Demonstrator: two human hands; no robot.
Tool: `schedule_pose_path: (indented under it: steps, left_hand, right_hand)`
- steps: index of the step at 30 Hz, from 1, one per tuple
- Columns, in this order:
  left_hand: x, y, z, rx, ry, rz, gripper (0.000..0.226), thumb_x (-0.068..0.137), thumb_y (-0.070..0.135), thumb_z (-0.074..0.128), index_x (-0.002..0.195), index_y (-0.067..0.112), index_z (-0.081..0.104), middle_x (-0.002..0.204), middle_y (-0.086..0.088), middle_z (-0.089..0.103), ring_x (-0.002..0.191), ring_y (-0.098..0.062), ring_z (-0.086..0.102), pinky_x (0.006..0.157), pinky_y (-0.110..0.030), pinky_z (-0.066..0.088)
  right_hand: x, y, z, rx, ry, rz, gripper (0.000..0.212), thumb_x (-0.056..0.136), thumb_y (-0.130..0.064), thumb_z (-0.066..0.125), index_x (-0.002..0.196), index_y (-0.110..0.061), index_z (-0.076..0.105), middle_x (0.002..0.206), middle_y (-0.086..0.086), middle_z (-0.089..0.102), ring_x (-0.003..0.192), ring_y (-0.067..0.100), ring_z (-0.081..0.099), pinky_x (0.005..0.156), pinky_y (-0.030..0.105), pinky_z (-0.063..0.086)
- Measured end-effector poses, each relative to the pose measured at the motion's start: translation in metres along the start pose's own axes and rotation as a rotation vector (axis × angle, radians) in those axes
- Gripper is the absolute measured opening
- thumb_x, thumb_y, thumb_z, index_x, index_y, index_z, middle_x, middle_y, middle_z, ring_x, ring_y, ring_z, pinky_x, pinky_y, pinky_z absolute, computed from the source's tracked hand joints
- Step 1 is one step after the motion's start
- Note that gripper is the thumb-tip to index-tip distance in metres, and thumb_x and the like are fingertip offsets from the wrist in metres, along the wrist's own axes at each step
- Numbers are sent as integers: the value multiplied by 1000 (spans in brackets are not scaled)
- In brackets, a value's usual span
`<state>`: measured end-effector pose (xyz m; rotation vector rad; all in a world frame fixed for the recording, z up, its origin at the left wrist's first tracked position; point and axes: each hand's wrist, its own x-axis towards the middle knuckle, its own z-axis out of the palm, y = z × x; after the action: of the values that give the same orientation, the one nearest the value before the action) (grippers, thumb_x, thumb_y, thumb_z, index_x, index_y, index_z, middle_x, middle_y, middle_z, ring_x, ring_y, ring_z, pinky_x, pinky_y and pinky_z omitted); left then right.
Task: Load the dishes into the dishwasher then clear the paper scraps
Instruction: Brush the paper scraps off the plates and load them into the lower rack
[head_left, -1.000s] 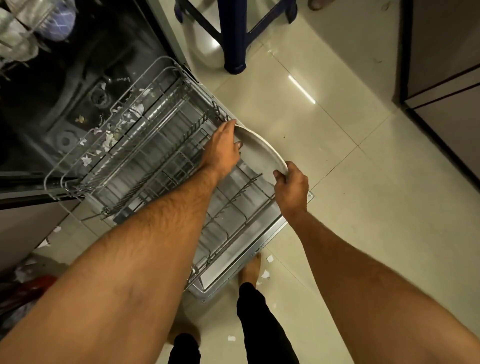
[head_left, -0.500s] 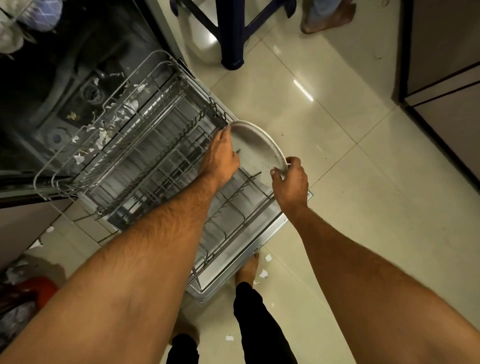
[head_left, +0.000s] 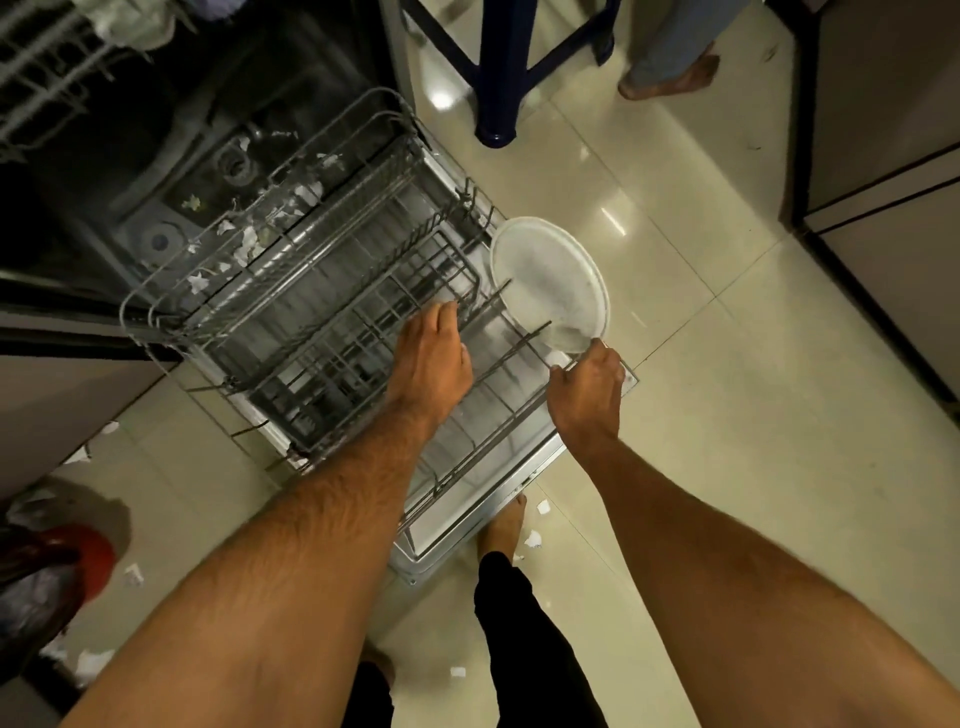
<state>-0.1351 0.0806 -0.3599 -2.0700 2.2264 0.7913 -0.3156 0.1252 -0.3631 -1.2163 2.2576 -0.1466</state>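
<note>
A white round plate (head_left: 550, 275) stands tilted at the right edge of the pulled-out lower dishwasher rack (head_left: 156, 306). My right hand (head_left: 587, 389) grips the plate's near rim. My left hand (head_left: 431, 358) lies on the rack's wire tines just left of the plate, fingers pointing forward, not touching the plate. White paper scraps (head_left: 244, 244) cling to the rack's far end. More paper scraps lie on the floor by my foot (head_left: 535, 540) and at the left (head_left: 135, 574).
The open dishwasher door (head_left: 524, 467) lies under the rack. A blue stool leg (head_left: 496, 78) and another person's foot (head_left: 670, 78) are beyond it. Cabinets (head_left: 883, 156) line the right. A red object (head_left: 83, 556) sits at lower left. The upper rack (head_left: 52, 52) holds dishes.
The plate has tilted back, showing its face, and sits lower against the rack. My left hand has come off the plate's rim and moved down onto the tines.
</note>
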Motion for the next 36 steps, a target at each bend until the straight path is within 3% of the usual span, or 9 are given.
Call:
schedule_pose_path:
  steps: [5, 9, 13, 18, 27, 36]
  left_hand:
    - [-69, -45, -44, 121, 69, -6, 58, 95, 26, 52, 147, 4, 39, 147, -16, 47, 136, -29, 44, 118, -45, 32]
    - [-130, -87, -107, 156, 208, -68, 51, 94, 26, 51, 140, 5, 46, 136, -14, 54, 128, -29, 50, 118, -47, 32]
    - [-198, -129, -182, 207, 341, -137, 53, 95, 29, 52, 139, 1, 44, 136, -18, 53, 130, -32, 47, 120, -47, 27]
    - [-292, -183, -275, 226, 464, -282, 61, 98, 31, 45, 148, -2, 38, 152, -21, 42, 147, -33, 32, 124, -47, 17]
    - [-447, -293, -422, 185, 689, -507, 65, 96, 31, 50, 149, -2, 36, 154, -22, 39, 148, -32, 30, 125, -45, 16]
    - [-531, -393, -517, 145, 867, -746, 66, 94, 32, 53, 148, -3, 38, 152, -24, 41, 146, -35, 33, 124, -46, 18]
  right_hand:
    - [-65, -44, 5, -146, -4, -256, 58, 96, -23, 64, 144, -2, 40, 140, 18, 45, 130, 34, 41, 108, 41, 40]
    - [-130, -108, -2, -320, 37, -535, 69, 96, -27, 62, 151, -1, 31, 148, 20, 39, 138, 35, 37, 120, 43, 32]
    - [-204, -181, -16, -420, 35, -735, 68, 102, -31, 49, 156, -1, 20, 157, 23, 31, 148, 37, 28, 125, 48, 23]
    - [-317, -273, -37, -436, 93, -924, 67, 104, -37, 44, 157, -2, 21, 162, 22, 27, 152, 35, 24, 125, 49, 22]
    - [-493, -450, -45, -354, 150, -1263, 68, 100, -36, 56, 154, -2, 32, 158, 23, 34, 150, 38, 27, 123, 51, 25]
    - [-607, -590, -33, -328, 188, -1513, 69, 99, -35, 58, 154, 0, 34, 156, 24, 37, 148, 39, 31, 123, 50, 25]
